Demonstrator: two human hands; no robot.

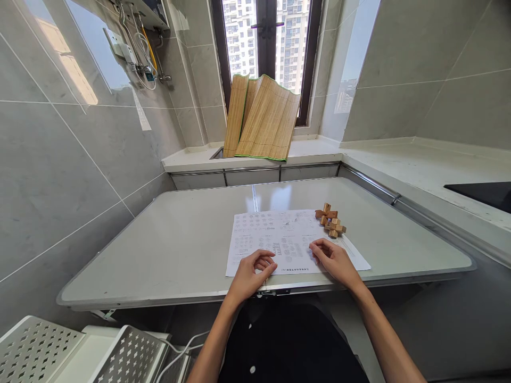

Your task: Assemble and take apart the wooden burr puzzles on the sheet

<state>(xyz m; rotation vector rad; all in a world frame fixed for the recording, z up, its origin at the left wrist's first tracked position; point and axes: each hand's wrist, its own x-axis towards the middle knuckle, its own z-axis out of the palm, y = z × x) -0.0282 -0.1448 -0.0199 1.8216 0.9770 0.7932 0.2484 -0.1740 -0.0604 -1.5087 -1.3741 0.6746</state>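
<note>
A printed sheet of paper with rows of small diagrams lies on the table, its heading near the front edge. My left hand rests on the sheet's lower left part, fingers loosely curled and apart from the thumb, with nothing visible in it. On the lower right of the sheet lies my right hand, loosely bent, also without a visible object. Just beyond it, at the sheet's upper right, sit two interlocking wooden burr puzzles: a darker, reddish one at the back and a lighter one in front, close together.
The pale folding table has a centre seam and a metal edge. Behind it, a folded bamboo mat leans on the white ledge by the window. A white counter runs along the right. White perforated baskets stand low at left beside a cable.
</note>
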